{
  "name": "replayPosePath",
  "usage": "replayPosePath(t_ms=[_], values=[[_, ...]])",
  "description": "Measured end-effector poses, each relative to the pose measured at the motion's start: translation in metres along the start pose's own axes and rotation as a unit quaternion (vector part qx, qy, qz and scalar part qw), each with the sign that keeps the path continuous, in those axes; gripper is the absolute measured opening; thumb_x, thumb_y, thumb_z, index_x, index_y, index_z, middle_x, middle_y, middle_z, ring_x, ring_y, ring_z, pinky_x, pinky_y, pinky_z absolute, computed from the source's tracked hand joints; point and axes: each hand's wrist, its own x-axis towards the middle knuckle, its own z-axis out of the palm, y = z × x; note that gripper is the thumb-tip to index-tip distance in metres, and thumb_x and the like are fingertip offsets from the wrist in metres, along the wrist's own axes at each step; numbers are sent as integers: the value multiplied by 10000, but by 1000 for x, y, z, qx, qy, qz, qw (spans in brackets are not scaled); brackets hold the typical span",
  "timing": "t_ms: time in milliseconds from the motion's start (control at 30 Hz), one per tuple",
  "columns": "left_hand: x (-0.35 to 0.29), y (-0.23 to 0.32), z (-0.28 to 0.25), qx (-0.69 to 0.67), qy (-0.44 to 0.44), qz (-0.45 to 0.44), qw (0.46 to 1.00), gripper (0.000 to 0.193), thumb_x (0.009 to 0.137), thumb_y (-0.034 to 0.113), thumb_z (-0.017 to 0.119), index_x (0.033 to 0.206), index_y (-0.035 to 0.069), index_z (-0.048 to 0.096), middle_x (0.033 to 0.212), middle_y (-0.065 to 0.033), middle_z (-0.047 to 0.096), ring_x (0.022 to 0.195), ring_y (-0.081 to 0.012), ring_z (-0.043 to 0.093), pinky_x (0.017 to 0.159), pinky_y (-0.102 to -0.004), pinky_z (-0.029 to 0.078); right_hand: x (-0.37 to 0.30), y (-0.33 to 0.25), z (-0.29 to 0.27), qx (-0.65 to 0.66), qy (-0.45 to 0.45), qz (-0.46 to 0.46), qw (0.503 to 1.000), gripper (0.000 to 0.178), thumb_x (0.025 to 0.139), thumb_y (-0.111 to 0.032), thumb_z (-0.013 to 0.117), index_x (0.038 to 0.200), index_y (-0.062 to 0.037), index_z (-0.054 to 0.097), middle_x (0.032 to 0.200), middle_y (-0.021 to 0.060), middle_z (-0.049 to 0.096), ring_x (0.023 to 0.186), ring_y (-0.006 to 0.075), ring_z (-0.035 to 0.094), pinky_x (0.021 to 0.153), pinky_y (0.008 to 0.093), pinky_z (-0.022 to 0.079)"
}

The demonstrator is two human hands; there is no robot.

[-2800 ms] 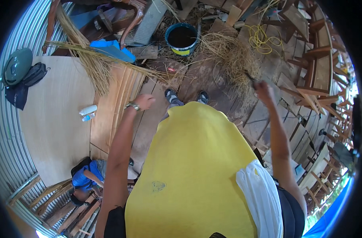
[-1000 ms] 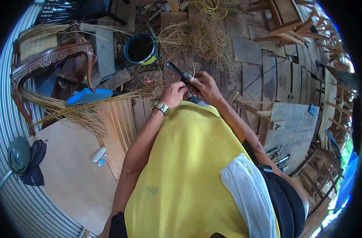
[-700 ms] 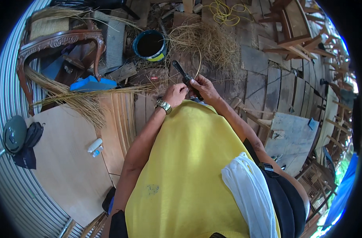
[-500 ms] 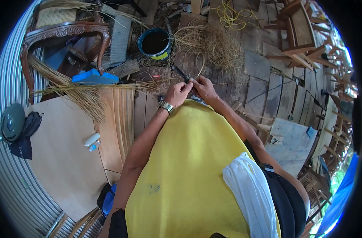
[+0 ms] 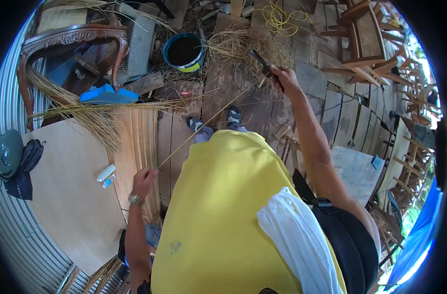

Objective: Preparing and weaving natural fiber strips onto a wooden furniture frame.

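A long thin strip of cane [image 5: 204,126] stretches diagonally across the front of my yellow shirt. My left hand [image 5: 144,182], with a metal watch at the wrist, is low at the left and closed on the strip's near end. My right hand [image 5: 285,79] reaches far forward and is closed round a dark knife [image 5: 259,60], whose black end sticks out to the upper left. Close beside the right hand lies the strip's far end; whether those fingers also pinch it is hidden.
A blue bucket [image 5: 183,52] with dark contents stands ahead, next to a heap of cane shavings [image 5: 245,45]. A carved wooden chair frame [image 5: 74,36] and a cane bundle [image 5: 93,120] lie at left. Wooden chairs [image 5: 363,36] and a yellow cord [image 5: 284,19] are at right.
My hands, close together before, have moved far apart. The left came back toward me and left; the right went forward and right with the knife. The cane strip is now stretched out between them.
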Motion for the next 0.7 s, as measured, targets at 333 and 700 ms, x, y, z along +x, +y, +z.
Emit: replayPosePath(t_ms=[333,700], values=[[108,-36,65,151,-21,-15,988,828,825,543,632,1369,-36,399,1366,-257,470,1275,-359,460,1051,-407,370,-49,19,94,-43,-47,-30,998,298,893,-300,667,812,-17,617,545,29,533,395,90,445,350,259,317],[169,166,145,-126,-21,104,986,558,949,560,450,814,47,623,694,-55,586,632,-145,554,597,-297,419,-80,49,144,-42,-106,50,992,294,874,-308,687,822,-24,632,547,28,510,413,111,462,363,277,329]])
